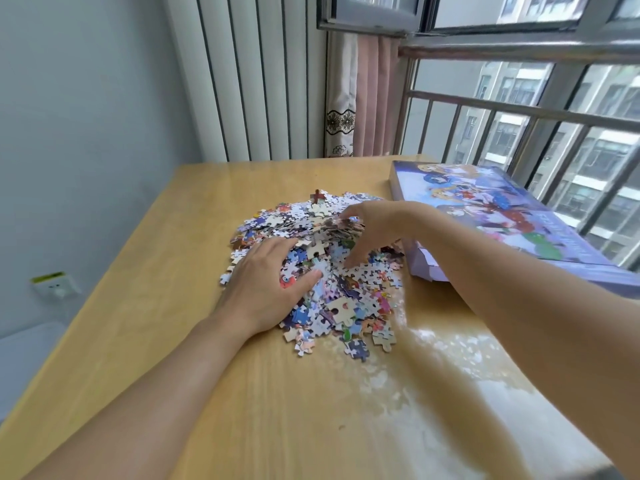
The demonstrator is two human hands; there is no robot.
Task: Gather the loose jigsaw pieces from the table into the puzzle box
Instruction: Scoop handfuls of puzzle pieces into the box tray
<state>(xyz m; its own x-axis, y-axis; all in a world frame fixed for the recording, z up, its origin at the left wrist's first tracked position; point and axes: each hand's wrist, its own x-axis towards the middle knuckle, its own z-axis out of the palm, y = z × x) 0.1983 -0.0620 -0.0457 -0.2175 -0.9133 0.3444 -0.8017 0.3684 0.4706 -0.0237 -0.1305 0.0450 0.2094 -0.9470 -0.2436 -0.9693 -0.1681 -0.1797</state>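
Two bare forearms, no sleeves in view, left hand and right hand without rings, watch or gloves

Wooden table w/ glossy top, glare on its near-right part. Behind it: white ribbed wall panel, pink curtain (floral trim). Right of table: barred window, apt blocks outside. Left of table: pale wall, socket low down.
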